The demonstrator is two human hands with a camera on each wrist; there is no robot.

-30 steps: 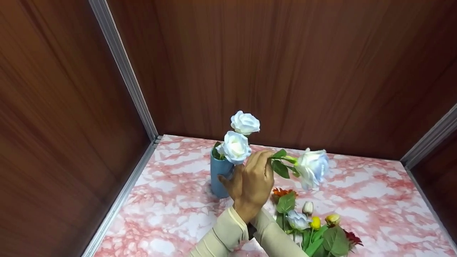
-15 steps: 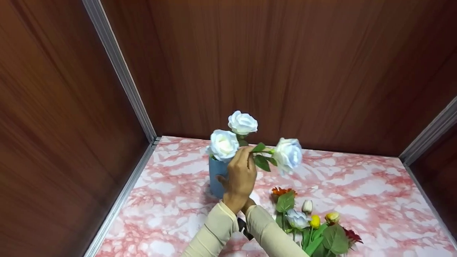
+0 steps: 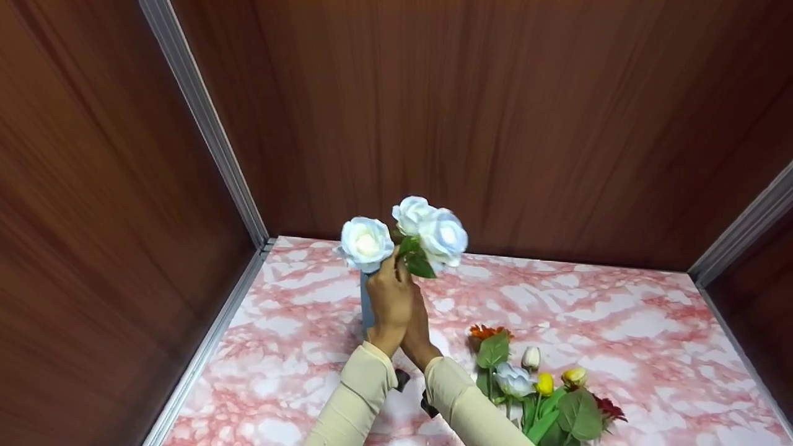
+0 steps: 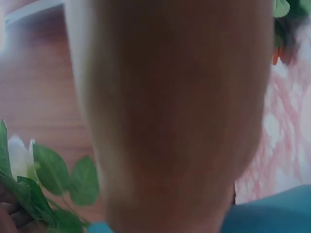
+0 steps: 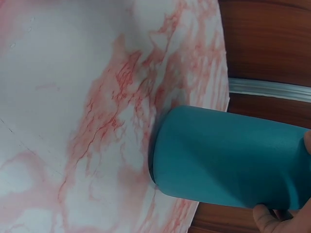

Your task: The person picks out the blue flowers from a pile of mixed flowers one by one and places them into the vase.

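Observation:
My left hand point(image 3: 389, 303) pinches the stem of a white-blue rose point(image 3: 445, 238), with green leaves point(image 3: 418, 263) just above the fingertips. Two more pale roses stand in the blue vase point(image 3: 366, 303): one bloom point(image 3: 365, 243) at the left, another bloom point(image 3: 411, 214) behind the held one. Behind my left hand and mostly covered by it, my right hand point(image 3: 419, 325) grips the vase. In the right wrist view, right-hand fingers point(image 5: 265, 218) curl against the vase wall point(image 5: 228, 155) near its upper end, its base on the table. The vase mouth is hidden.
To the right on the pink-and-white marbled table point(image 3: 619, 322) lies a pile of artificial flowers: an orange bloom point(image 3: 489, 332), a pale blue one point(image 3: 514, 379), yellow buds point(image 3: 545, 384) and a dark red bloom point(image 3: 610, 407). A brown wood-grain wall point(image 3: 495, 124) stands behind.
My left hand has carried the rose leftward to the vase, and its bloom has swung from sideways to more upright. The front rose in the vase has shifted left. The flower pile is unmoved.

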